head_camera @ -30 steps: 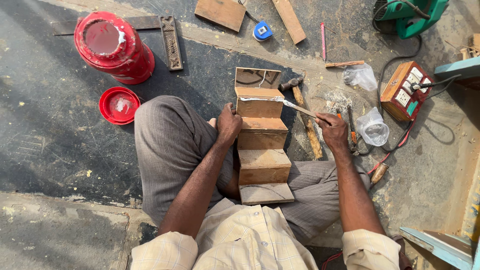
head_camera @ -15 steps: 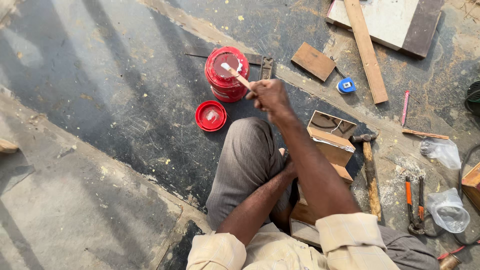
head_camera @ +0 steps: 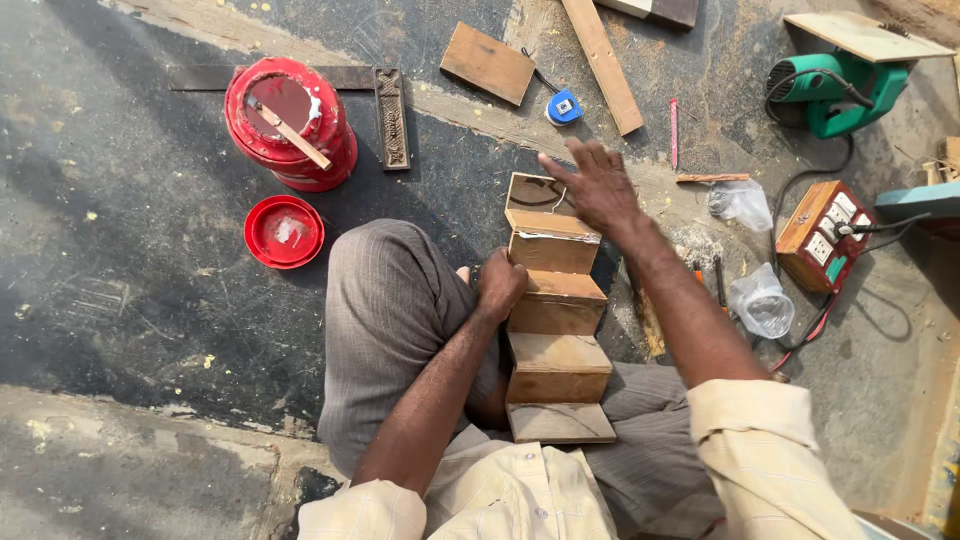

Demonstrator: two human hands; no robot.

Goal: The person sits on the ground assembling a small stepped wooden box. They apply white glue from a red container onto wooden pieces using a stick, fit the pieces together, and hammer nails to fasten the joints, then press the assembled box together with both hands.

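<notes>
Gripping the stepped wooden box (head_camera: pixel 553 330), left hand (head_camera: pixel 499 285); right hand (head_camera: pixel 597 184) spread above.

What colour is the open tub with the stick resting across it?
Red tub, seen best in the head view; the stick is pale wood.

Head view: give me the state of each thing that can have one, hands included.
Red tub: open, a stick resting across its mouth.
Red lid: off, lying on the ground beside the tub.
Stepped wooden piece: lying lengthwise between the legs.
Left hand: grip closed against the piece's side.
Right hand: open, empty, above the piece's far end.
Socket box: cables plugged in.
</notes>
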